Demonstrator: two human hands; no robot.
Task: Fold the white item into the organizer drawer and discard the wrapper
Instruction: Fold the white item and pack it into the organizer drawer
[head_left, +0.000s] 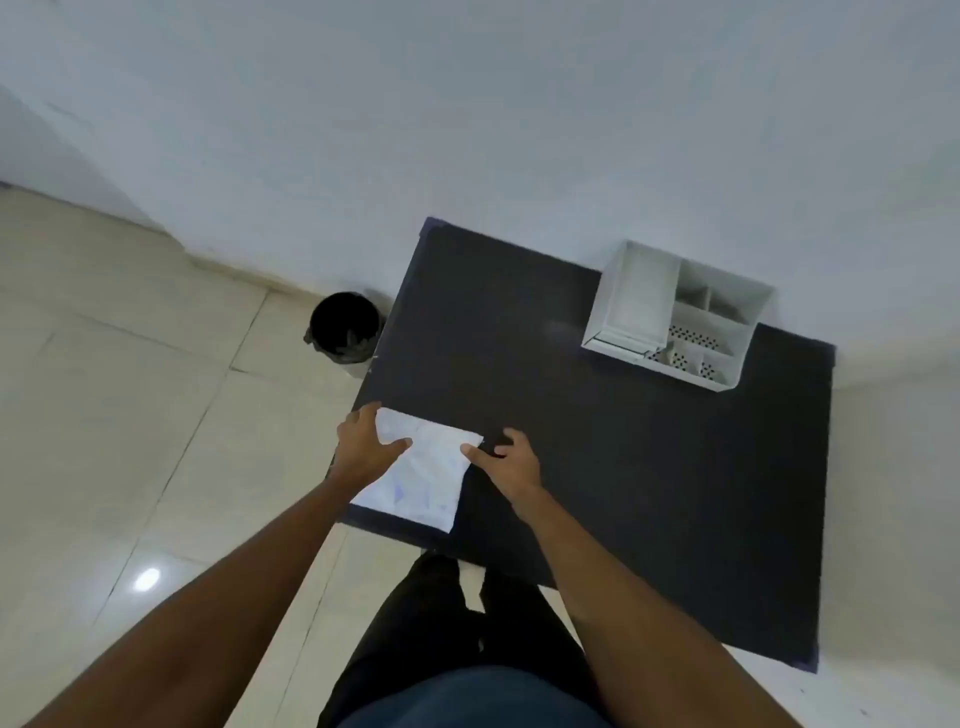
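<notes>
A flat white packet (423, 475) with faint blue print lies at the near left corner of the dark table (597, 467). My left hand (366, 441) rests on the packet's far left corner, thumb lying across its top. My right hand (511, 460) touches its far right corner with the thumb, fingers spread on the table beside it. Whether either hand pinches the packet is unclear. The white organizer (675, 317), with an open drawer on its left side and several compartments, stands at the table's far right by the wall.
A black bin (345, 325) with a dark liner stands on the tiled floor just left of the table's far corner. A pale wall runs behind the table. My legs are at the near table edge.
</notes>
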